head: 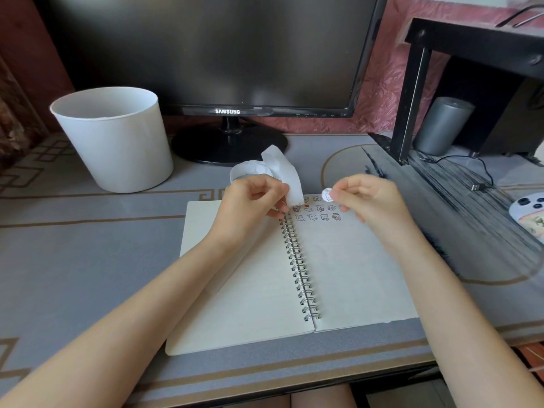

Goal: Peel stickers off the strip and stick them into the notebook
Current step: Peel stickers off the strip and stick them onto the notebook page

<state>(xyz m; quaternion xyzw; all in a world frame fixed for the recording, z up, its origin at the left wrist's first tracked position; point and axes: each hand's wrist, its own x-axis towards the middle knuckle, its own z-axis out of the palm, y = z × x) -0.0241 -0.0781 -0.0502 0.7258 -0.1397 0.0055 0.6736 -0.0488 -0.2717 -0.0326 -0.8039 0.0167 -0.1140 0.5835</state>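
A: Hovering over the top of the spiral notebook (294, 275), both hands are held curled. How is the strip held?

B: The white paper strip (287, 178) is pinched by the left hand (253, 198), just left of the wire binding; its glossy tail is looped up behind.

A: And the right hand (368, 201)?

B: A small round sticker (326, 194) is clamped between its fingertips, above the right page, where rows of cartoon stickers (318, 212) are already stuck.
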